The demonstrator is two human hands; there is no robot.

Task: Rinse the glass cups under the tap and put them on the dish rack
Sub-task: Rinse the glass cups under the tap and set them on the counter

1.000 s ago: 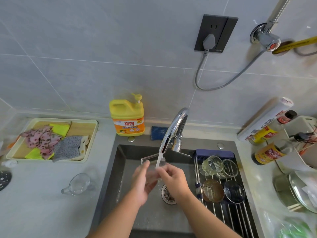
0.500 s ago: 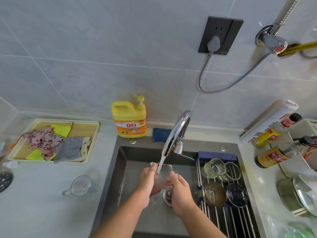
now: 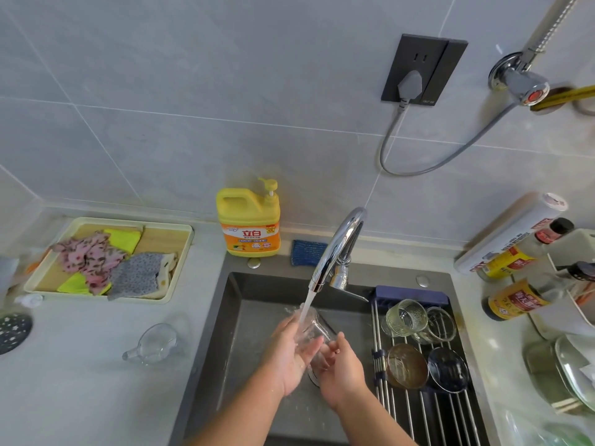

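Both hands work over the middle of the dark grey steel sink (image 3: 244, 317), whose left wall stands well apart from them, with bare basin floor between. The right part of the sink is covered by a roll-up dish rack of steel rods (image 3: 415, 413). Its left edge lies just beside the right hand (image 3: 341, 371), and its near rods are bare. On its far half sit a ribbed clear glass cup (image 3: 404, 317) on its side, a second clear glass (image 3: 441, 323), a brown glass bowl (image 3: 407, 365) and a dark glass bowl (image 3: 447, 368). The left hand (image 3: 286, 355) wraps the clear smooth glass cup (image 3: 314, 329) from the left, palm turned right and fingers curled round its wall. The right hand meets it from the right, fingers bent in against its lower end. The cup is tilted, its mouth toward the far left under the stream from the curved chrome tap (image 3: 338, 246), and the water strikes near its rim. On the pale counter to the left, near the sink edge, a clear handled glass cup (image 3: 154, 342) lies on its side. Behind the sink's far left corner stands a yellow pump bottle (image 3: 248, 220) whose orange label reads "立白". The labels on the sauce bottles at the right are too small to read.
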